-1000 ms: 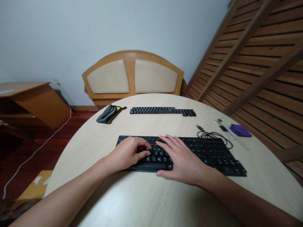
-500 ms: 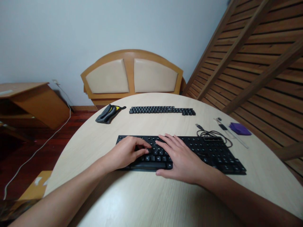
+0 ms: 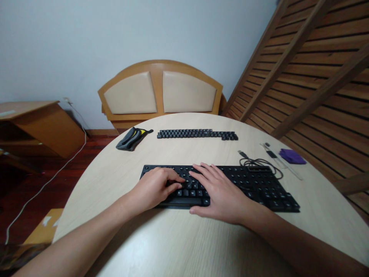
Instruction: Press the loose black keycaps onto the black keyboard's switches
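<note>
A black keyboard (image 3: pixel 272 194) lies in front of me. Some of its positions carry keycaps, while others show only small switch stems. My left hand (image 3: pixel 154 186) rests over its left half, thumb and index finger pinched about a black keycap among the middle rows; the fingers largely cover it. My right hand (image 3: pixel 219 190) lies with spread fingers across the keyboard's middle, its thumb by the front edge. Beyond the keyboard, loose black keycaps (image 3: pixel 184 133) stand in tight rows on the table.
The round pale table (image 3: pixel 138 246) bears a grey and yellow pouch (image 3: pixel 131 139) at the far left. To the right lie a coiled USB cable (image 3: pixel 259 162), a thin wire tool (image 3: pixel 288 169) and a purple cloth (image 3: pixel 291 156). A headboard (image 3: pixel 159 90) and slatted wooden panel (image 3: pixel 305 77) stand behind.
My left hand has shifted very slightly to the right, its pinch still at the same part of the keyboard. The right hand stays put.
</note>
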The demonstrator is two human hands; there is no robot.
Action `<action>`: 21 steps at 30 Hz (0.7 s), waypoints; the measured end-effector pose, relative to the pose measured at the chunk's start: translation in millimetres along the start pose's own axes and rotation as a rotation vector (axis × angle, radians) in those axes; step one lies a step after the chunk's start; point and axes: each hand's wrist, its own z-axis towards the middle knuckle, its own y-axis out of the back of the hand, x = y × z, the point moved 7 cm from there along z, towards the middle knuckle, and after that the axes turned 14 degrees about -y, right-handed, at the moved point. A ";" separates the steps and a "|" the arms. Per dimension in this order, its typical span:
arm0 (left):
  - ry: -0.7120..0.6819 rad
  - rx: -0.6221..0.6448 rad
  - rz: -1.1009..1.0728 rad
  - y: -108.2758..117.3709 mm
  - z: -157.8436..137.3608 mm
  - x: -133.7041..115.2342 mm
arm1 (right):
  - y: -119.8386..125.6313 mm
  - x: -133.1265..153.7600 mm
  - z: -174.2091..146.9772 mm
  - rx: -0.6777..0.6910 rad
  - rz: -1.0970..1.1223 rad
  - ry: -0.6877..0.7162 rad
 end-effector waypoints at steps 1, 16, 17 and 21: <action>-0.003 -0.002 0.011 -0.3 -0.2 -0.2 | 0.2 0.2 0.1 -0.002 0.001 0.001; -0.046 -0.004 0.196 -5.2 -2.5 -11.7 | -0.8 1.0 -0.1 0.016 -0.024 -0.015; -0.050 -0.005 0.204 -5.7 -2.7 -11.9 | -0.5 1.3 -0.1 0.017 -0.022 -0.015; -0.053 -0.002 0.208 -7.4 -3.1 -12.5 | 0.3 1.6 0.0 0.009 -0.021 -0.016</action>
